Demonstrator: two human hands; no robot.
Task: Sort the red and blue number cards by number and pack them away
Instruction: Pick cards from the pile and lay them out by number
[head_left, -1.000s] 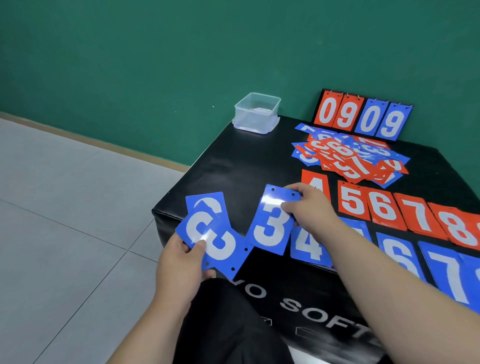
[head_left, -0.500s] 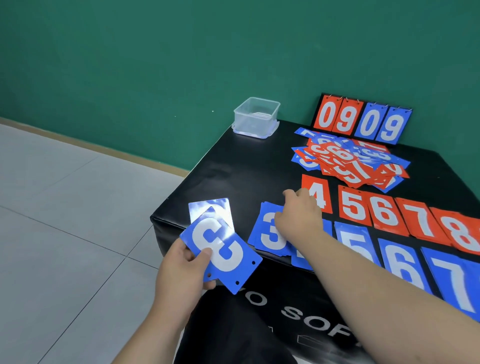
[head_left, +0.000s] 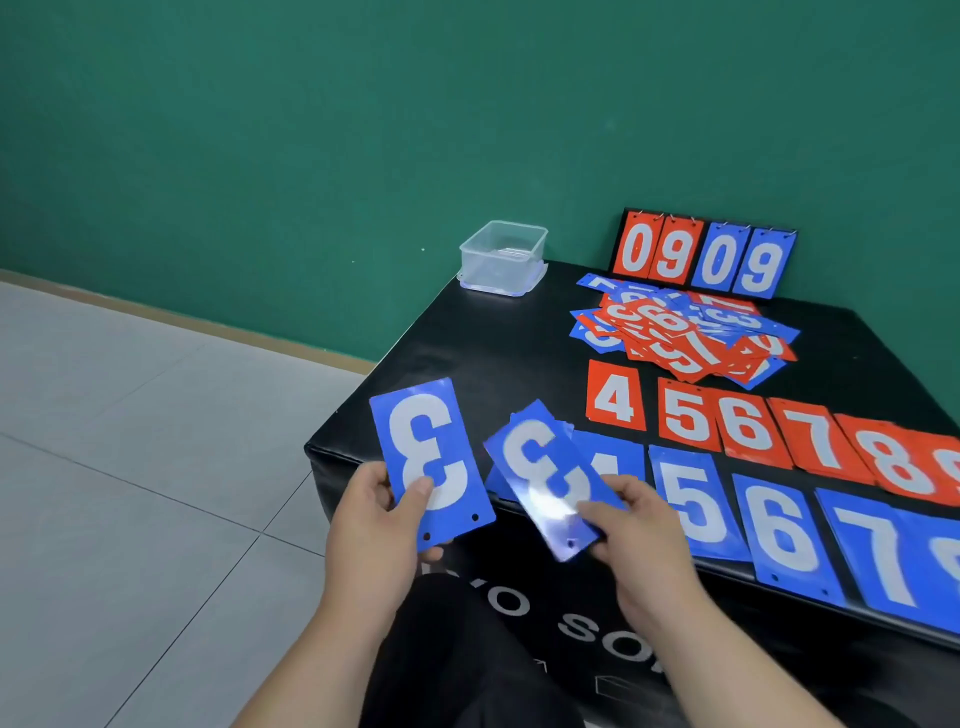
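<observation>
The left hand (head_left: 374, 525) grips a blue 3 card (head_left: 431, 462) by its lower end, thumb pressed on the face. The card is held upside down over the bench's near left corner. The right hand (head_left: 639, 530) pinches a second blue 3 card (head_left: 548, 475) at its lower right edge. That card is also upside down, tilted to the left, and glare washes out part of its lower half. The two cards are close together but apart.

On the black padded bench (head_left: 493, 353) a row of red cards (head_left: 748, 426) reads 4, 5, 6, 7, 8, with the next cut off by the frame. In front of it lies a row of blue cards (head_left: 779, 530) showing 5, 6 and 7. A blue 4 card (head_left: 618, 457) at the row's left end is partly hidden behind the right-hand card.

Farther back sits a loose pile of mixed red and blue cards (head_left: 680, 332). Behind it a flip scoreboard (head_left: 704, 254) showing 09 09 stands against the green wall (head_left: 311, 130). A clear plastic container (head_left: 504, 257) sits at the bench's far left corner.
</observation>
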